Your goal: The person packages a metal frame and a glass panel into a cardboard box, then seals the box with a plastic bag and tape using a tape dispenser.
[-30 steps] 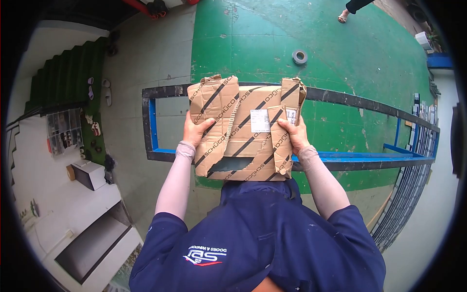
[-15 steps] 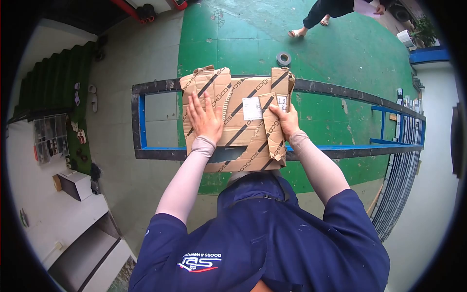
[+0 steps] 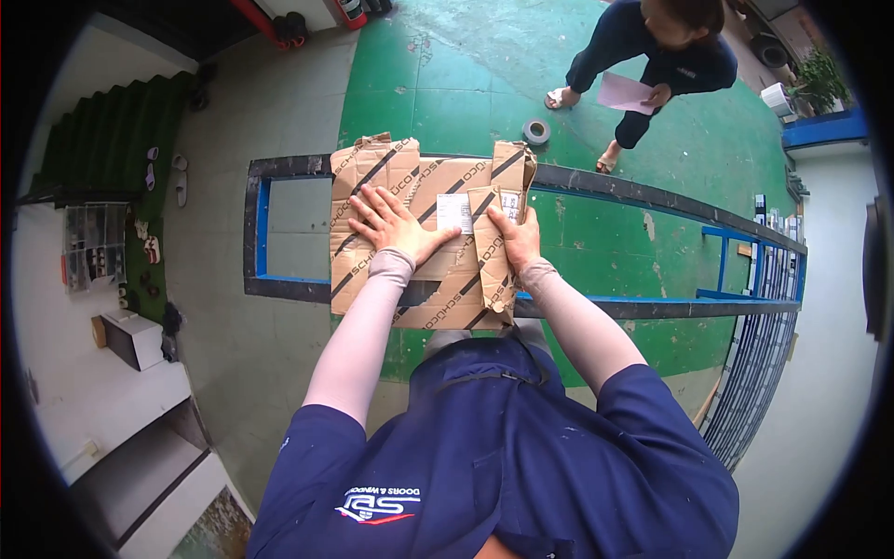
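Observation:
A torn brown cardboard package (image 3: 452,284) with black diagonal stripes lies across the dark rails of a blue metal frame (image 3: 605,303). My left hand (image 3: 396,226) rests flat on its left part, fingers spread, the thumb reaching a white label (image 3: 454,212). At the package's right side, my right hand (image 3: 517,238) grips a folded cardboard flap (image 3: 491,265), thumb on top and the other fingers partly hidden round the edge.
A roll of tape (image 3: 536,131) lies on the green floor beyond the frame. Another person (image 3: 652,56) stands at the upper right, holding a pink sheet (image 3: 625,92). Long profiles (image 3: 752,373) are stacked at the right; a white box (image 3: 135,338) is at the left.
My left hand has spread its thumb toward the label. The other person has come further into view, bending forward. The package and frame appear slightly further left in the view.

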{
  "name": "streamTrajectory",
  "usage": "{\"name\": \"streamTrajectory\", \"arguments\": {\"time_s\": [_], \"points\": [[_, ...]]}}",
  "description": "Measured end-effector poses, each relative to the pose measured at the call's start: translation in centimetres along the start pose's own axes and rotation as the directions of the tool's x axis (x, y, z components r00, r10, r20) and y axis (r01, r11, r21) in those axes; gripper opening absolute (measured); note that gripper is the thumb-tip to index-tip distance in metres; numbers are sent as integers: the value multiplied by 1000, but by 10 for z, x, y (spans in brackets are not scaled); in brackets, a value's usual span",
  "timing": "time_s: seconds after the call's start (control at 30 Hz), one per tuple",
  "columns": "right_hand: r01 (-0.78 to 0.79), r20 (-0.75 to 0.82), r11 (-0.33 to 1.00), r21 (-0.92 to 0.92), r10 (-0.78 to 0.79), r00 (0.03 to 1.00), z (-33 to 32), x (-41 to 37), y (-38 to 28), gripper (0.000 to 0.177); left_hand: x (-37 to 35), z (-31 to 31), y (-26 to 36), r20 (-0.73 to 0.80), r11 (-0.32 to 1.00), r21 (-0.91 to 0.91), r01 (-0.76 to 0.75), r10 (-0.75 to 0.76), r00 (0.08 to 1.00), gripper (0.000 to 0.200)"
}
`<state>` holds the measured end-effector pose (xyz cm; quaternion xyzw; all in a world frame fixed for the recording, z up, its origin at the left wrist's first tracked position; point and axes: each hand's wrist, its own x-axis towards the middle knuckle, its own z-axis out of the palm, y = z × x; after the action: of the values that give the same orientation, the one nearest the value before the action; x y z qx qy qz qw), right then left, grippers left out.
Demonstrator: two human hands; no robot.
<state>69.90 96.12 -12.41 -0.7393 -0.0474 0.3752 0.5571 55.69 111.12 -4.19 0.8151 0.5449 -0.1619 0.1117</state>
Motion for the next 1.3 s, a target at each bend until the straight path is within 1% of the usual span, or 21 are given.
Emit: {"name": "streamTrajectory", "arguments": {"time_s": [0.1, 0.13, 0.2, 0.27, 0.37, 0.43, 0.5, 0.6, 0.8, 0.87, 0.93, 1.0, 1.03, 1.07, 1.1, 1.13, 1.17, 1.2, 1.23, 1.27, 1.3], "points": [[171, -194, 972, -160, -201, 960, -1, -7, -10, 88, 0, -4, 6, 54, 999, -3, 55, -54, 997, 158], [164, -173, 974, -155, -190, 966, -8, -8, -10, 88, -1, -5, 8, 53, 997, 7, 72, -72, 996, 157], [398, -63, 853, -337, -442, 895, -21, -12, -13, 81, -2, -6, 11, 47, 994, 41, 100, -102, 994, 157], [426, 27, 838, -341, -445, 895, -36, -14, -23, 74, -7, 7, 12, -52, 994, -47, 104, -106, 993, 152], [480, 172, 754, -448, -454, 874, -49, -10, -36, 59, -12, 27, 22, -264, 959, -279, -46, -30, 964, 117], [452, 215, 790, -415, -397, 892, -52, 10, -42, 51, -24, 15, 51, -298, 942, -316, -115, 17, 955, 112], [426, 272, 828, -364, -343, 899, -50, 37, -52, 34, -42, -9, 94, -180, 838, -508, -198, 121, 976, 111], [324, 447, 791, -520, -72, 892, -50, 76, -76, 39, -40, 8, 118, -15, 931, -351, -100, 101, 995, 111], [227, 397, 765, -603, 41, 917, -48, 77, -87, 38, -45, 11, 134, -253, 875, -470, -118, -6, 968, 63], [223, 398, 767, -602, 46, 916, -48, 74, -84, 37, -62, 11, 119, -439, 768, -571, -290, 12, 898, 65], [233, 352, 803, -548, -31, 935, -47, 66, -84, 39, -89, 14, 108, -257, 465, -876, -124, -234, 938, 79], [182, 406, 788, -588, 93, 909, -46, 58, -84, 32, -105, 35, 92, -121, 200, -978, -57, -322, 939, 89], [346, 318, 694, -632, -175, 932, -42, 49, -76, 34, -109, 38, 93, -140, 109, -988, -112, -307, 941, 94], [480, 245, 559, -676, -443, 862, -33, 38, -71, 40, -112, 41, 97, -168, 20, -985, -170, -303, 938, 99], [671, 328, 455, -586, -624, 709, -29, 36, -59, 54, -106, 64, 95, -187, 60, -982, -178, -396, 899, 109], [775, 361, 219, -592, -788, 498, -19, 38, -49, 45, -103, 69, 95, -243, 145, -969, -201, -390, 888, 109], [842, 429, 128, -524, -814, 391, -13, 47, -26, 38, -106, 47, 99, -271, 312, -932, -187, -255, 928, 97], [899, 479, 37, -436, -836, 266, -5, 58, -11, 33, -112, 31, 106, -71, 225, -974, -28, -186, 980, 75], [828, 230, 529, -188, -796, 561, -1, 53, -14, 28, -107, 68, 101, -80, 430, -902, 27, -230, 970, 57], [501, 250, 838, 216, -543, 802, -1, 55, -19, 28, -114, 39, 106, 43, 452, -885, 106, -147, 988, 55], [410, 341, 866, 285, -492, 801, 8, 54, -22, 28, -114, 59, 108, -104, 388, -921, -24, -186, 977, 53]]}}
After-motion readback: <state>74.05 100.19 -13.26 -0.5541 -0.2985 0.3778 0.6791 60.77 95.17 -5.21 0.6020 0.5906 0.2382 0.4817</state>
